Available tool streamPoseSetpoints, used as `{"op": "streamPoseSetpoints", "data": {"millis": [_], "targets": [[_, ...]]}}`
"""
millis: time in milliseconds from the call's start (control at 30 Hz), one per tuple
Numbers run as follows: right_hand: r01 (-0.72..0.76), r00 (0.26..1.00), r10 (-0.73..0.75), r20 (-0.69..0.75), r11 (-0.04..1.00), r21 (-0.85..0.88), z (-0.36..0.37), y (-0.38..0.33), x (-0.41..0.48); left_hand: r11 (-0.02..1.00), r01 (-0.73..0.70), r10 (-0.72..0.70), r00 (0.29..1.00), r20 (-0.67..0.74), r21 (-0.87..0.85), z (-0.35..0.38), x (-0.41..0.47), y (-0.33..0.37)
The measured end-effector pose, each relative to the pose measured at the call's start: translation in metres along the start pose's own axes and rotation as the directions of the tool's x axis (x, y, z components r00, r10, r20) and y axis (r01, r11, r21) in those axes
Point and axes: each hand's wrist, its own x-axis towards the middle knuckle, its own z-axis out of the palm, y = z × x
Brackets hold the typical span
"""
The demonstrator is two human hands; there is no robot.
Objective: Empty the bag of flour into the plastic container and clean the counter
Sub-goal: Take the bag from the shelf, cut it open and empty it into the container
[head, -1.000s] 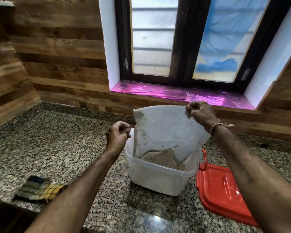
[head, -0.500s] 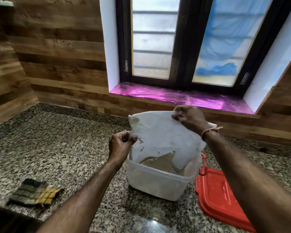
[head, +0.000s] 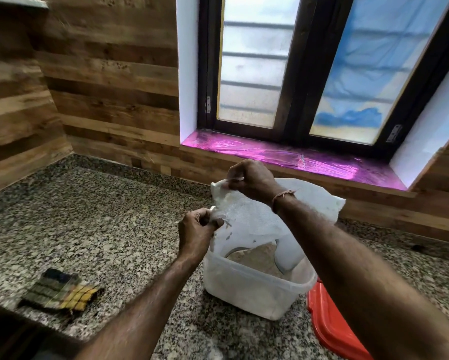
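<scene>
The left hand (head: 198, 229) and right hand (head: 249, 179) are pinching the soft bag (head: 252, 216) by its left corners over the container (head: 254, 284). The bag is looking light and floppy, so the corners are looking like the best place to hold.

Wood-panelled walls (head: 109, 74), dark-framed window (head: 303, 68)

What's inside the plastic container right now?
A mound of brownish flour lies in the plastic container, and the lower end of the white bag hangs into it. The bag covers the far part of the inside; the flour's depth cannot be told.
</scene>
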Motion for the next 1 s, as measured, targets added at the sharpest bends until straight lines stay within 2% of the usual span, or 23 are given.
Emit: {"op": "streamPoseSetpoints", "data": {"millis": [167, 300, 433, 533, 633, 867, 933, 1000], "targets": [[-0.080, 0.988, 0.120, -0.097, 0.935, 0.346, 0.001, 0.010, -0.005, 1.000, 0.005, -0.005, 0.999, -0.032, -0.002, 0.003, -0.004, -0.001], [-0.090, 0.977, 0.167, -0.134, 0.887, 0.453, 0.008, 0.013, -0.010, 1.000, -0.012, 0.012, 0.999, -0.044, 0.004, 0.008, -0.003, -0.003], [-0.056, 0.984, 0.114, -0.140, 0.930, 0.364, 0.001, 0.021, -0.009, 0.991, -0.097, 0.098, 0.995, 0.000, 0.092, 0.009, 0.001, 0.001], [-0.035, 0.988, 0.076, -0.137, 0.960, 0.277, -0.001, 0.022, -0.006, 0.987, -0.131, 0.122, 0.988, 0.094, 0.090, 0.015, 0.001, 0.010], [-0.026, 0.977, 0.076, -0.200, 0.969, 0.245, 0.003, 0.022, -0.005, 0.970, -0.206, 0.183, 0.968, 0.174, 0.127, 0.022, 0.002, 0.018], [0.042, 0.969, 0.012, -0.247, 0.976, 0.212, 0.008, 0.018, -0.011, 0.950, -0.276, 0.255, 0.955, 0.150, 0.146, 0.023, 0.008, 0.025], [0.061, 0.975, -0.010, -0.222, 0.972, 0.226, 0.007, 0.016, -0.015, 0.949, -0.292, 0.281, 0.954, 0.104, 0.115, 0.022, 0.006, 0.034], [0.087, 0.978, -0.041, -0.206, 0.973, 0.216, 0.007, 0.014, -0.019, 0.966, -0.256, 0.257, 0.966, -0.011, 0.044, 0.019, 0.011, 0.042]]}}
